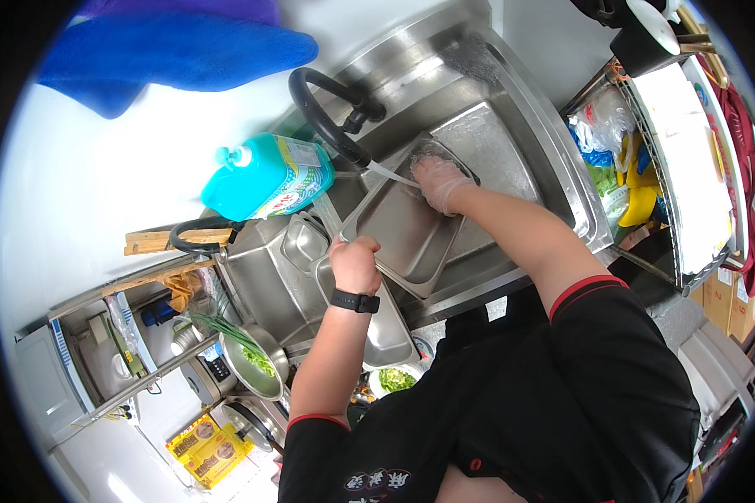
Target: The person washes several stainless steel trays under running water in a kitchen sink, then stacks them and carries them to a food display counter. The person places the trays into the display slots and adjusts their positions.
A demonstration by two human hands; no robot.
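Note:
A rectangular stainless steel pan [404, 232] lies tilted over the sink basin. My left hand [355, 265], bare and with a black band at the wrist, is closed on the pan's near left corner. Inside the pan's far end is my right hand [439, 182], in a clear plastic glove; its fingers are partly hidden, and whether it holds anything cannot be told. Water runs from the black faucet [330, 119] into the pan beside the gloved fingers. Under the left forearm, another long steel pan [387, 333] rests across the sink's edge.
A teal pump bottle [270, 179] stands left of the faucet. Small steel pans [305, 242] sit by the left basin [258, 283]. A steel bowl of greens [255, 364] is at lower left. A wire shelf [651, 157] with bags stands at right. A blue towel [182, 53] hangs above.

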